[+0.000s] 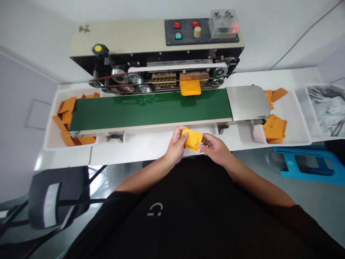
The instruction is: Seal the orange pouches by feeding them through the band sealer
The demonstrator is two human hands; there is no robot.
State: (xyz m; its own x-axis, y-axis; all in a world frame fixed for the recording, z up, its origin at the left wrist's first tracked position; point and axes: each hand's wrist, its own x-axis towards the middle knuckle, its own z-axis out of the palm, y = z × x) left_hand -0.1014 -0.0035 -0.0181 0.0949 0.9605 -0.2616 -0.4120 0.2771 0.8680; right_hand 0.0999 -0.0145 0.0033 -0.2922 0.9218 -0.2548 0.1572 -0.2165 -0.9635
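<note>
My left hand (pixel 176 144) and my right hand (pixel 214 148) both grip one orange pouch (pixel 192 140), held just in front of the green conveyor belt (pixel 151 109). The left fingers wrap its left edge; the right fingers pinch its lower right corner. A second orange pouch (pixel 190 87) sits at the back of the belt with its top edge inside the sealing machine (pixel 159 54).
A white tray (pixel 54 138) at the belt's left end holds several orange pouches. Another white tray (pixel 292 115) at the right holds more. A bin of silver sachets (pixel 327 109) stands far right. A blue stool (pixel 309 163) and a grey chair (pixel 54 199) are below the table.
</note>
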